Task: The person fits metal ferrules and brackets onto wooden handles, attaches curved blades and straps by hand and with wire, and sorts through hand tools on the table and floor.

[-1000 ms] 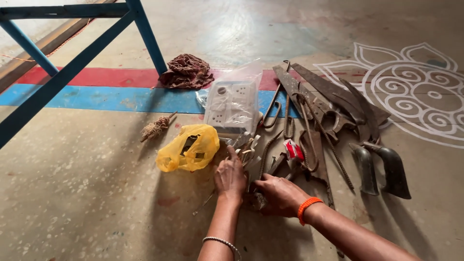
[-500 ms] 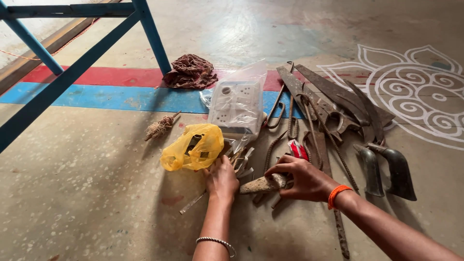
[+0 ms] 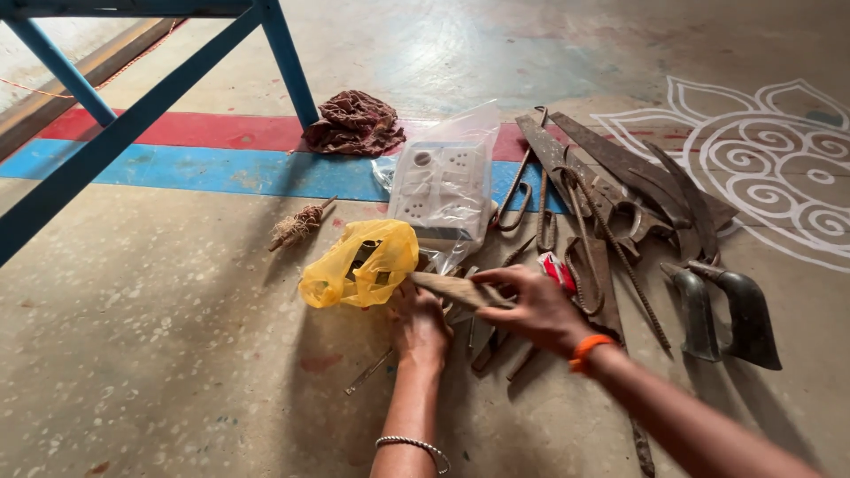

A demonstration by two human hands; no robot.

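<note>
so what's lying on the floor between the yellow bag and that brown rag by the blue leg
In the head view, a small spool of brown twine lies between the yellow bag and the brown rag, left of the direct line; otherwise bare floor.

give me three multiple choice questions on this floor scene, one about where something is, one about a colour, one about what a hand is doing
1. Where does the crumpled brown cloth lie?
A. by the foot of the blue leg, on the red stripe
B. on the white floor drawing
C. under the saws

2. What colour is the band on the right wrist?
A. green
B. orange
C. white

3. What is the right hand doing?
A. lying flat and empty
B. gripping a brownish wooden piece
C. lifting the yellow bag

Answers: 1 A, the cloth sits against the leg's foot. 2 B, the wristband is orange. 3 B, the fingers close round the piece; the yellow bag lies beside the left hand.
</note>
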